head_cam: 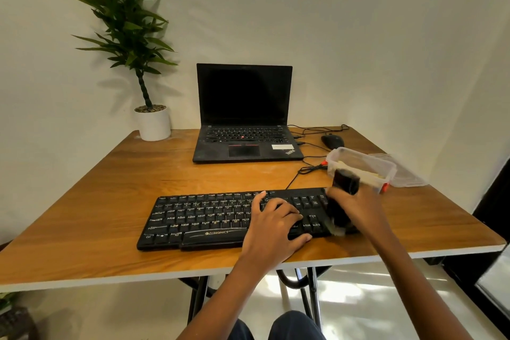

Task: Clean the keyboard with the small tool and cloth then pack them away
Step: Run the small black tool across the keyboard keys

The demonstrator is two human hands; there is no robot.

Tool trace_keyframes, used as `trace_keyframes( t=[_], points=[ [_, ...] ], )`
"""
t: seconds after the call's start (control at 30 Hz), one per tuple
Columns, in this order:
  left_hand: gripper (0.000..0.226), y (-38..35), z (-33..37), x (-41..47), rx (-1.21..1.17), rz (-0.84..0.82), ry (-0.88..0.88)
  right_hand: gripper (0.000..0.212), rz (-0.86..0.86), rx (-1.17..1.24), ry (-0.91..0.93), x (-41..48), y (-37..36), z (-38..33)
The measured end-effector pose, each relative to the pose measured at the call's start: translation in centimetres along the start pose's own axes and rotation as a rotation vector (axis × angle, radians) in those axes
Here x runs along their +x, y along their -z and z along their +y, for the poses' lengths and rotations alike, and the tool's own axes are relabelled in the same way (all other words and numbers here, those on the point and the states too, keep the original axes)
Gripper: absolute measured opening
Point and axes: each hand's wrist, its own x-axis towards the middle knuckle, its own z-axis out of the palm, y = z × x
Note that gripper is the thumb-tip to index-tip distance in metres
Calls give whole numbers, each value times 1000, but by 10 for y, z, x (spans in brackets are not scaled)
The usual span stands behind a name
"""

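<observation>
Keyboard [207, 218] lies flat near the front edge of the surface [110, 201], w/ its cable running back toward the laptop [242, 119]. Left hand [276, 226] rests on the keys right of centre, fingers spread & fairly straight, pressing down, holding nothing; prob. steadying the board. Right hand [361, 207] is wrapped round the small tool [345, 182], a stubby black thing, blurred. Its lower end, pale & fuzzy like bristles, touches the keys at the keyboard's right end. So the brushing step looks to be in hand, w/ wiping & packing not yet done.

Handling: the tool looks light & rigid, easy to grip round the body. The bristle end seems soft, so light pressure should do. The keyboard is stiff plastic, prob. light enough to slide, so a hand on it makes sense. Keycaps could pop if levered hard.

A clear box [386, 171] w/ red clips sits just behind the keyboard's right end, open, w/ its lid [408, 176] beside it. Sth pale lies inside, maybe the cloth; can't tell.
</observation>
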Motion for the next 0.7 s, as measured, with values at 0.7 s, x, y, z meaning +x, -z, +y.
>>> trace_keyframes(
  t=[0.7],
  points=[
    [42, 0, 2, 0, -7, -11, 8, 32, -565, -133, 108, 44, 38, -20]
  ],
)
